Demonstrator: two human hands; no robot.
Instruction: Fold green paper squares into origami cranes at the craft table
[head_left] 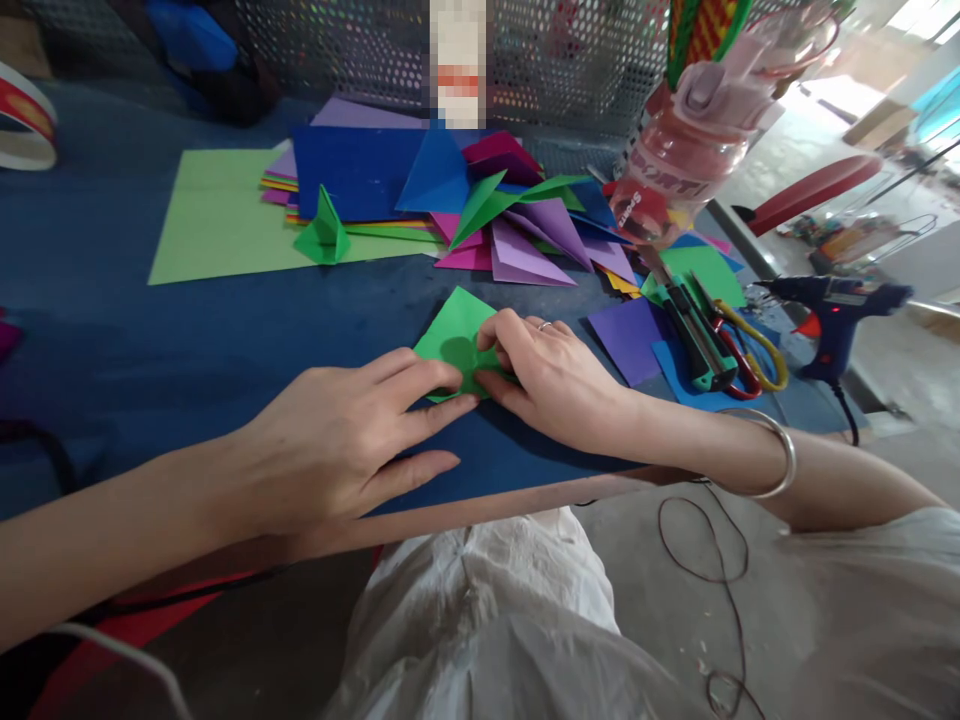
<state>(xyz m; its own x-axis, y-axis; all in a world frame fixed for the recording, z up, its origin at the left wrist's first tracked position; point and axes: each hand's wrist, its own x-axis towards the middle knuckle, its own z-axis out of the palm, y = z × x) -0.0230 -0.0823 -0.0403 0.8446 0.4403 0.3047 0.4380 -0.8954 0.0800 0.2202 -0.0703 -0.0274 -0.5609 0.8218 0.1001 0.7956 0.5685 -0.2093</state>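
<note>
A green sheet of paper [456, 325] lies on the blue tabletop near its front edge, one corner pointing away from me. My left hand [367, 425] rests on its left and lower side, fingers stretched out and pressing the paper down. On the right side, my right hand [544, 372] pinches the paper between thumb and fingers; the fold there is partly hidden by the fingers. Beyond my hands stands a small folded green paper piece [324, 238], on a light green sheet [210, 220].
Behind lie a stack of coloured paper [356, 170] and folded purple pieces [525, 255]. To the right are a pink bottle [675, 160], a utility knife [694, 335], scissors [761, 345] and a glue gun [832, 310] with its cord. A tape roll [37, 125] sits far left.
</note>
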